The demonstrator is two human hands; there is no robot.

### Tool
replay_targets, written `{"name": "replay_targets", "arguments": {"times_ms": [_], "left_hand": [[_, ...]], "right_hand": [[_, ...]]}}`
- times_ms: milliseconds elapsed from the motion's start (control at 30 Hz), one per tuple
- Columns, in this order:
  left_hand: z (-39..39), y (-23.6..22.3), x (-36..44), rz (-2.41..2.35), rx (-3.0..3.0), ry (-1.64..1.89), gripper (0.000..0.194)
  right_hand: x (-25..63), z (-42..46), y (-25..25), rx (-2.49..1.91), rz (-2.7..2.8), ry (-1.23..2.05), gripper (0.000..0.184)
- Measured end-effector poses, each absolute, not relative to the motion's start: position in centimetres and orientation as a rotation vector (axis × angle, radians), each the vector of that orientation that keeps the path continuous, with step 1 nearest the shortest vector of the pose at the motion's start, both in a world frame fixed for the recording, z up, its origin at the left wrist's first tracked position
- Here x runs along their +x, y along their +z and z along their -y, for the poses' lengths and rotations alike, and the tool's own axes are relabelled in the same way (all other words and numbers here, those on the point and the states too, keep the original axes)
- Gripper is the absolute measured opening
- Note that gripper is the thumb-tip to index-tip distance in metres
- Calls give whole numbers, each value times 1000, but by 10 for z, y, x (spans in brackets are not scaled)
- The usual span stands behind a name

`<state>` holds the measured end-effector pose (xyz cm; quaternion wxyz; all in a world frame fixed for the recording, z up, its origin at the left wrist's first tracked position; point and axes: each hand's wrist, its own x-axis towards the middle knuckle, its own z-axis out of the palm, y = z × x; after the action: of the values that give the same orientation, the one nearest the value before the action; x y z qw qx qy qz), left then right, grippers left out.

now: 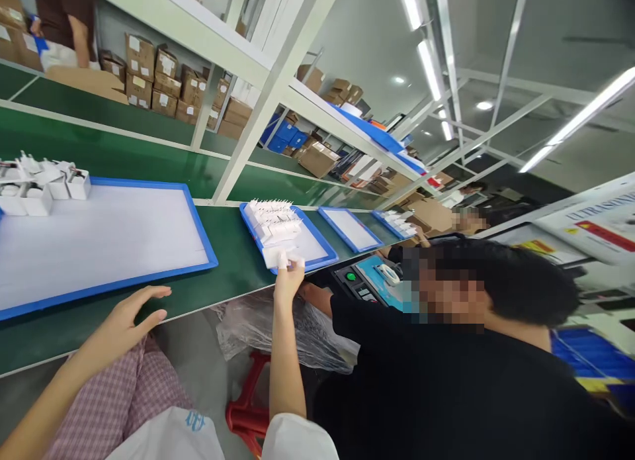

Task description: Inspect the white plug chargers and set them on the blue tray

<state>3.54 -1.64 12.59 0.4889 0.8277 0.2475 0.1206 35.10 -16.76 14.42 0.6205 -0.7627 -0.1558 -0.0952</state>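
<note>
My right hand reaches to the near edge of a blue-rimmed tray, its fingers closed on a white plastic housing. White coverings show on the fingertips. Behind that piece, rows of white housings with thin upright pins fill the left part of the same tray. My left hand hovers at the front edge of the green bench, thumb and fingers apart, holding nothing. Nearest to it is a larger blue-rimmed tray with a pale lining. White box-like parts are gathered at that tray's far left.
A co-worker in black sits close on my right, one arm near my right hand. Further along the bench stand another blue-rimmed tray and a tray of white parts. A white frame post rises behind. A red stool is below.
</note>
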Motion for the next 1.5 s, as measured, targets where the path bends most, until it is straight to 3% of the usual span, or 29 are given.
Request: {"name": "replay_targets", "arguments": {"times_ms": [233,500,1200,1500], "left_hand": [[3,83,24,-670,1997,292,43],[0,82,21,-692,2012,395,40],[-1,70,20,-685,2010,400,33],[2,71,21,-675,2002,442,36]], "right_hand": [[427,173,111,-2192,461,-336,25],[434,185,103,-2483,637,-305,30],[459,146,97,-2643,763,-379,31],[440,141,118,-2887,904,-405,24]]}}
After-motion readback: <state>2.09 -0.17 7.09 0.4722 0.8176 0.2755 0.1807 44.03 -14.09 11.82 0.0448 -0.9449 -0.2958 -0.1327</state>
